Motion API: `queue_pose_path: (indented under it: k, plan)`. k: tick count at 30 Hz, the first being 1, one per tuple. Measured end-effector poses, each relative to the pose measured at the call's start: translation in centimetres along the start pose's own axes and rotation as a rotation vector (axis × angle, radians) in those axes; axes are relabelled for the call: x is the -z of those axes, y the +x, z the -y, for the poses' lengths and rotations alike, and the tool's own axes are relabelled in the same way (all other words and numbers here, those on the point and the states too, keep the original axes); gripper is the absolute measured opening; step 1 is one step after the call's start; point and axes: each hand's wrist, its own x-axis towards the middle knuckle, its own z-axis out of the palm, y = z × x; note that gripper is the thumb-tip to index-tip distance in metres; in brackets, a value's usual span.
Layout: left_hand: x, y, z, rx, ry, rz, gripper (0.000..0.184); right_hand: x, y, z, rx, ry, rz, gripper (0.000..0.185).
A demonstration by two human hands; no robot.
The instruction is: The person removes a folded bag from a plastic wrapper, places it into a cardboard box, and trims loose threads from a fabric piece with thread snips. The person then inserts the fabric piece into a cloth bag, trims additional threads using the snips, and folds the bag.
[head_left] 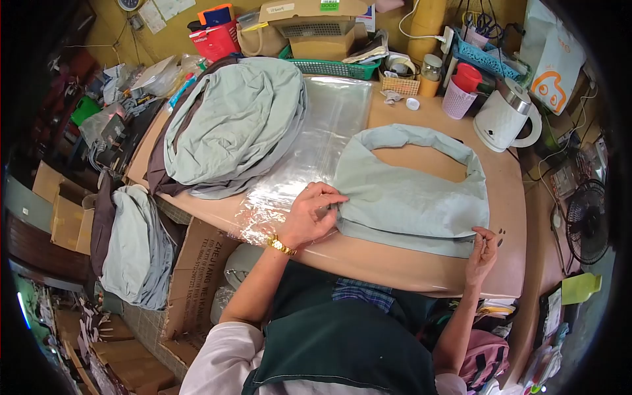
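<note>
A pale grey-green cloth bag (pixel 415 204) with a wide loop strap lies flat on the table, its strap toward the far side. My left hand (pixel 311 214), with a gold bracelet on the wrist, pinches the bag's left edge between thumb and fingertips. At the bag's lower right corner, the fingers of my right hand (pixel 484 255) are closed on the cloth. The lower edge shows two layers, one slightly below the other. Clear plastic sleeves (pixel 313 138) lie beside the bag, reaching under the edge of a heap of similar grey-green cloth (pixel 237 118) at the left.
A white electric kettle (pixel 505 117), a pink cup (pixel 457 99) and a small wicker basket (pixel 400 82) stand along the back right. Behind the sleeves is a green tray (pixel 329 68). More folded cloth (pixel 137 243) and a cardboard box (pixel 191 283) are below at left.
</note>
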Motion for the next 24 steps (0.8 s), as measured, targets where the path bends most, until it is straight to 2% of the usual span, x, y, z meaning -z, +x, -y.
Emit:
queue_pose_path:
  k: [4, 6, 11, 13, 15, 16, 18, 19, 21, 22, 24]
  plan:
    - [-0.7, 0.3, -0.1, -0.039, 0.083, -0.002, 0.03, -0.6, 0.3, 0.4, 0.016, 0.026, -0.029, 0.009]
    - [-0.7, 0.6, -0.7, -0.197, 0.172, 0.026, 0.03, -0.8, 0.6, 0.5, 0.047, 0.047, -0.057, 0.009]
    - [-1.8, -0.1, 0.1, -0.212, 0.207, 0.02, 0.025, -1.0, 1.4, 0.8, -0.044, 0.078, -0.046, 0.009]
    - [-2.2, -0.2, 0.7, -0.213, 0.262, 0.017, 0.025, -1.6, 1.5, 0.8, 0.034, 0.087, -0.076, 0.01]
    - [-2.9, 1.0, 0.4, -0.244, 0.168, -0.241, 0.017, -2.0, 1.9, 1.4, 0.117, 0.095, -0.111, 0.013]
    - [-3.2, 1.5, 0.1, -0.247, 0.164, -0.24, 0.017, -2.2, 2.1, 2.1, 0.132, 0.092, -0.18, 0.014]
    - [-3.8, 2.4, -0.5, -0.202, 0.123, -0.428, 0.013, -2.2, 2.2, 2.1, 0.147, 0.085, -0.252, 0.016]
    - [-4.3, 2.6, -0.8, -0.205, 0.117, -0.427, 0.013, -2.2, 2.1, 1.6, 0.073, 0.039, -0.277, 0.018]
    - [-5.0, 2.8, -1.3, 0.078, -0.053, -0.558, 0.01, -2.0, 2.0, 1.0, -0.002, -0.011, -0.309, 0.019]
    - [-5.6, 3.0, 0.5, -0.057, -0.052, -0.581, 0.018, -1.8, 2.0, 0.8, -0.01, -0.094, -0.283, 0.018]
    - [-5.8, 2.4, 2.0, 0.004, -0.152, -0.513, 0.023, -1.4, 2.2, 0.4, -0.021, -0.181, -0.259, 0.017]
